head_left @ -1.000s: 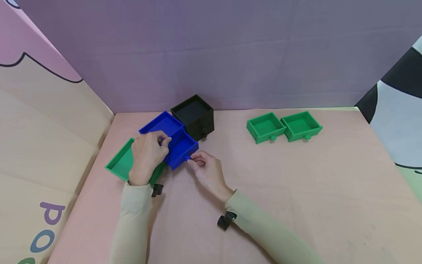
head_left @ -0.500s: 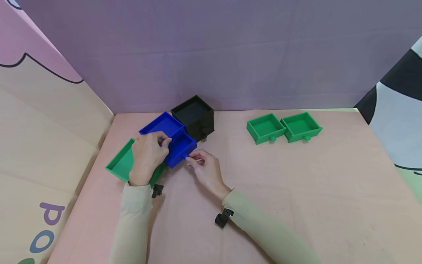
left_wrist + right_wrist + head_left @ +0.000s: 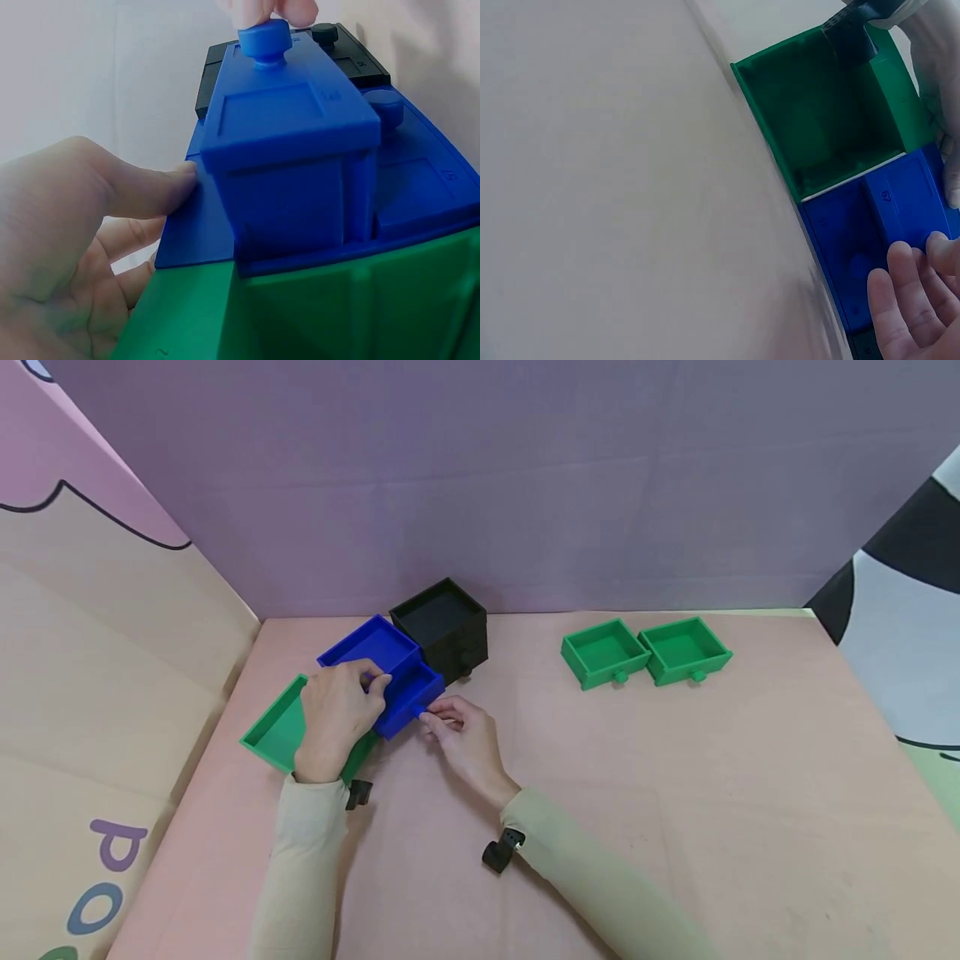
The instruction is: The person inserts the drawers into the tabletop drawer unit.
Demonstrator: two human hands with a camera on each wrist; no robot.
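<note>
Two hands are at one blue drawer [image 3: 411, 697], which from the head juts out of the blue case [image 3: 378, 643] toward the lower right. The right hand [image 3: 467, 745] is nearer, pinching the knob [image 3: 419, 712]; from there the line of the slide runs up and left into the case. The left hand [image 3: 337, 718] lies left of the drawer, gripping the case's edge and partly covering the green case [image 3: 273, 731] from sight.

From the left wrist, the drawer stands out from the case front, knob end farthest; the left thumb presses the case's side. A second blue knob [image 3: 384, 109] shows beside the drawer.

From the right wrist, the right hand's fingers hide the pinched knob, so its tightness cannot be told.
</note>
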